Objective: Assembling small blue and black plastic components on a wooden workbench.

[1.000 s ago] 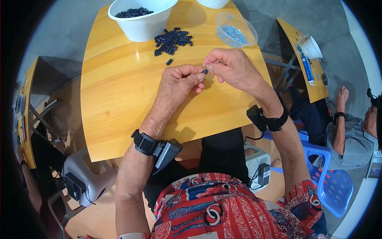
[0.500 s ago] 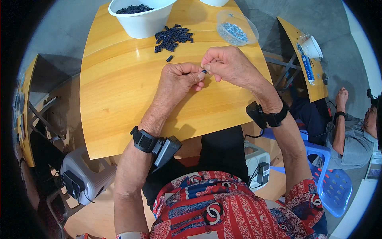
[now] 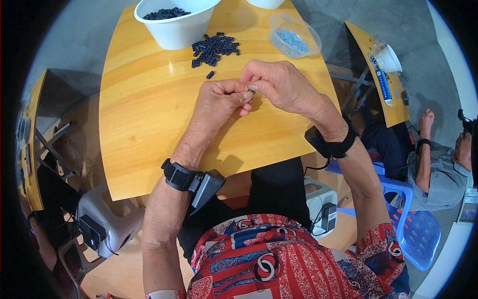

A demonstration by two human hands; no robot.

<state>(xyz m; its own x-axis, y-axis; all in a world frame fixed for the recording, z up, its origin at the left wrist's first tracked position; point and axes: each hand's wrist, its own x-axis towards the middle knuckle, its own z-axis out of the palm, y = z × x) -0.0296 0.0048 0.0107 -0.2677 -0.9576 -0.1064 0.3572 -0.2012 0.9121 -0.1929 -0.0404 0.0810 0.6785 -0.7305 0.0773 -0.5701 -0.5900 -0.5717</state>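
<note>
My left hand [image 3: 221, 102] pinches a small black plastic block between thumb and forefinger; the fingers cover most of it. Right against it, my right hand [image 3: 276, 84] is closed in a pinch at the block's upper end, and whatever lies between its fingertips is too small to make out. Just beyond my left hand lies a single black plastic block [image 3: 210, 74]. Farther back is a loose pile of black plastic blocks [image 3: 215, 49]. A clear round tub [image 3: 311, 44] of small silvery metal parts [image 3: 293, 40] stands beyond my right hand.
A white bowl [image 3: 174, 34] of black blocks stands at the far left of the wooden table [image 3: 149, 134]. Another white container [image 3: 266, 3] shows at the far edge. On the right, a person [image 3: 438, 159] sits near a blue plastic chair [image 3: 416, 234] and another table [image 3: 393, 107].
My right hand has moved slightly left and turned, its fingertips now closing over the block's end. The left hand has barely moved and keeps its pinch.
</note>
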